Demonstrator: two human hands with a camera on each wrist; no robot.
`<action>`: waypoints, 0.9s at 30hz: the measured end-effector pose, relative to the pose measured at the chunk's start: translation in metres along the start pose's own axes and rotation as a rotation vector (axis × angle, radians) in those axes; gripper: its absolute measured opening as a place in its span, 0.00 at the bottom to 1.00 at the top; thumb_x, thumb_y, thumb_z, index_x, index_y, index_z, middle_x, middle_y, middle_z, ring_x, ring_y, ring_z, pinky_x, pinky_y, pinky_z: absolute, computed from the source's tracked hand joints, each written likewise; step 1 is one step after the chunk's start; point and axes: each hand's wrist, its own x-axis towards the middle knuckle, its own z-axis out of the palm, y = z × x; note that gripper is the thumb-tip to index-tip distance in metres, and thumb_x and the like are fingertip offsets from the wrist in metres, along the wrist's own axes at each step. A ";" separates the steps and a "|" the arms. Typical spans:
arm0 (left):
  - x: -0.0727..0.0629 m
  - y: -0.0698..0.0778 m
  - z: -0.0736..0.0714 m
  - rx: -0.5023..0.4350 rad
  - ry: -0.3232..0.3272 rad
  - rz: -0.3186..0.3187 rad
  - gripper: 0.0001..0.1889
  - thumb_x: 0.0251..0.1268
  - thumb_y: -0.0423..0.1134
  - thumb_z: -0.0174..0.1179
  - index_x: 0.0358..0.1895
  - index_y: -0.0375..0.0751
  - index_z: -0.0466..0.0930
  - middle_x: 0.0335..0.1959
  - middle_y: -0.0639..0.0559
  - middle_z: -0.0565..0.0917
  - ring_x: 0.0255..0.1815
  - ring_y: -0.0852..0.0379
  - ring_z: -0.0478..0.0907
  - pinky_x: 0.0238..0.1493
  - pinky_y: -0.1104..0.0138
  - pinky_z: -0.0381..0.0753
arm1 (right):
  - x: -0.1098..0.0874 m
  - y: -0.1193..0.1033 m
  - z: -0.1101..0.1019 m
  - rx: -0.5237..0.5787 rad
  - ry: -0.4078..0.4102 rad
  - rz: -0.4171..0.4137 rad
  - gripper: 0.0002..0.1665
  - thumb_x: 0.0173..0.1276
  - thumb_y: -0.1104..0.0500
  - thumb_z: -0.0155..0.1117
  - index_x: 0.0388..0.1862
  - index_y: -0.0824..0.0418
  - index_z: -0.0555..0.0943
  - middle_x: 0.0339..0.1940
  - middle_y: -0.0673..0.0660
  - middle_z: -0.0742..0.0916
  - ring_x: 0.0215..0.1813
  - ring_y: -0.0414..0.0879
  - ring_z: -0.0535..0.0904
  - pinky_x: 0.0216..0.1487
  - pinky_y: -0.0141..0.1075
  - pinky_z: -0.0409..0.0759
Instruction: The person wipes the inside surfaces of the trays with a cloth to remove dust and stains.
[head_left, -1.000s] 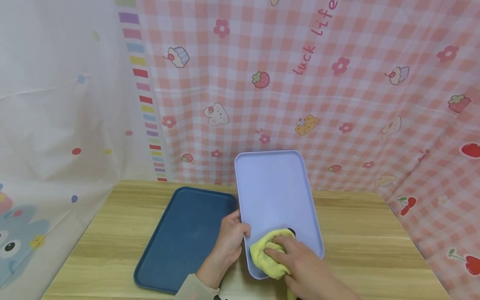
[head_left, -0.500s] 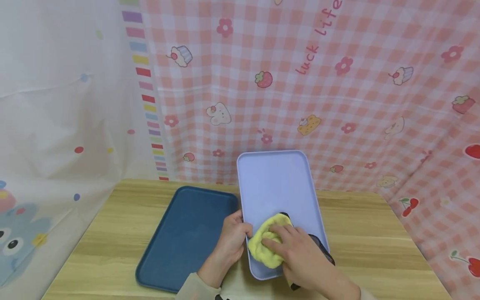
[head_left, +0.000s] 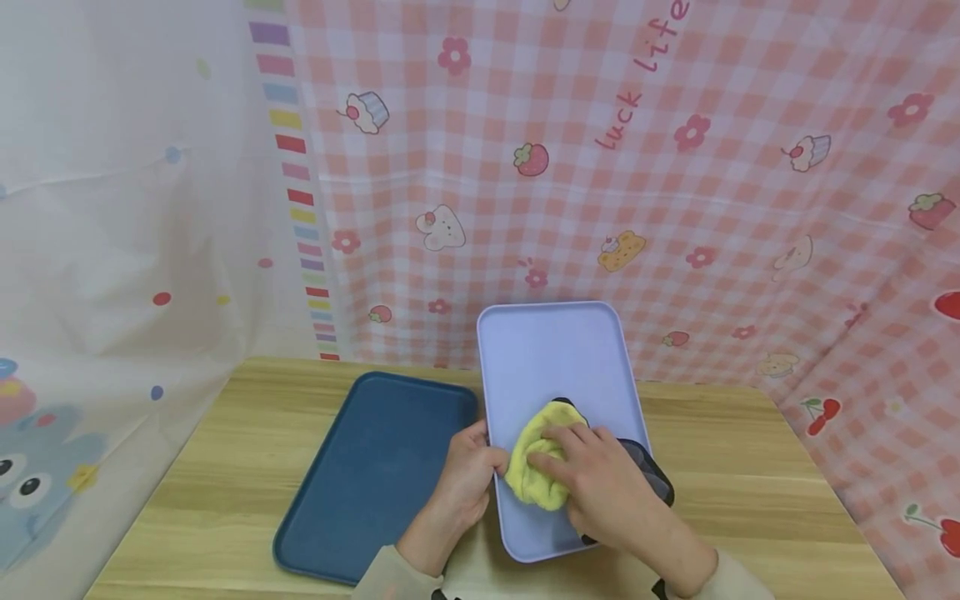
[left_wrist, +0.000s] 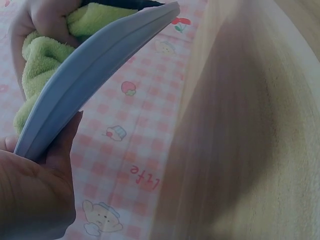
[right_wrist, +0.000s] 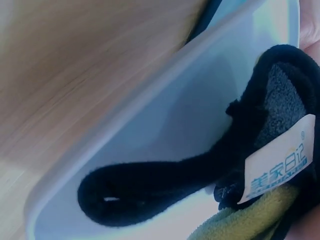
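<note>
A lavender tray (head_left: 555,358) is held tilted up off the table. My left hand (head_left: 467,475) grips its left long edge, thumb on the face and fingers behind, as the left wrist view also shows. My right hand (head_left: 603,483) holds a bunched yellow cloth (head_left: 536,483) with a dark grey, black-edged side against the tray's face, in its lower half. In the right wrist view the cloth's black edging (right_wrist: 135,192) and a white label (right_wrist: 280,157) hang over the tray (right_wrist: 165,135). Part of the cloth is hidden under the right hand.
A dark blue tray (head_left: 375,475) lies flat on the wooden table (head_left: 735,483), left of the lavender one and partly behind my left hand. A pink checked curtain (head_left: 480,167) hangs at the back and right, a white one (head_left: 135,208) at the left.
My right hand has slid the yellow cloth up the tray's face from near its lower edge. My left hand keeps its grip; the lavender tray has hardly moved.
</note>
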 end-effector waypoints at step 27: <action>-0.002 0.000 0.001 0.004 -0.013 -0.024 0.36 0.30 0.17 0.49 0.55 0.21 0.81 0.43 0.44 0.87 0.42 0.53 0.81 0.36 0.67 0.80 | 0.031 0.010 -0.003 -0.082 0.074 0.009 0.30 0.44 0.67 0.70 0.52 0.52 0.88 0.55 0.60 0.85 0.52 0.57 0.79 0.41 0.48 0.76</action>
